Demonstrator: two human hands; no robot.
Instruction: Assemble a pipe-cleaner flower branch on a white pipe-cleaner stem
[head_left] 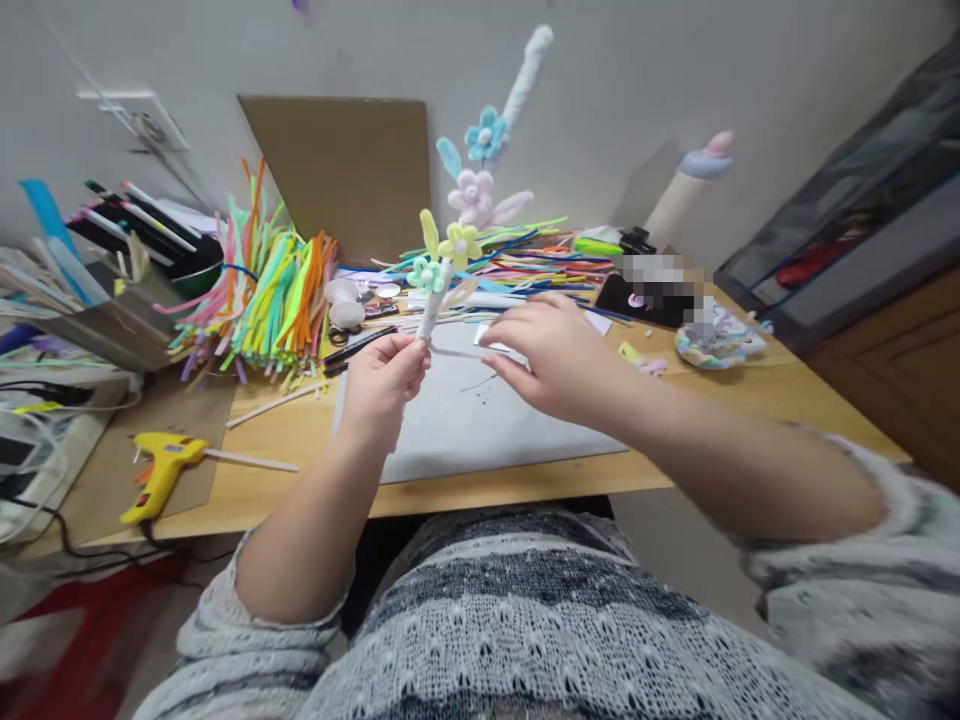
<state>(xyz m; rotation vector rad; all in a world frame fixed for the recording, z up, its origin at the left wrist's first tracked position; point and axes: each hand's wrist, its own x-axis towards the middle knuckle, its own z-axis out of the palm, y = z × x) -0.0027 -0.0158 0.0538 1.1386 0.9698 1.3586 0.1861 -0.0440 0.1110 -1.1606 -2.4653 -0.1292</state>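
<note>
My left hand [381,385] is closed round the lower end of a white fuzzy wand [525,80], which leans up to the right. Blue, pink, yellow and green fuzzy flowers run down the wand, among them a pink flower [471,196], with leaves beside them. From my left fingers a thin pale strip [456,352] stretches right towards my right hand [551,350]. The thumb and fingers of my right hand are apart around the strip's far end; whether they touch it is unclear. Under both hands lies a white sheet [442,425].
A yellow glue gun [163,470] lies at the left, near a bundle of coloured fuzzy stems [277,290]. A brown board [345,170] leans on the wall. More loose stems lie at the back. A woven pastel basket [716,340] and a dark phone-like object [649,300] are at the right.
</note>
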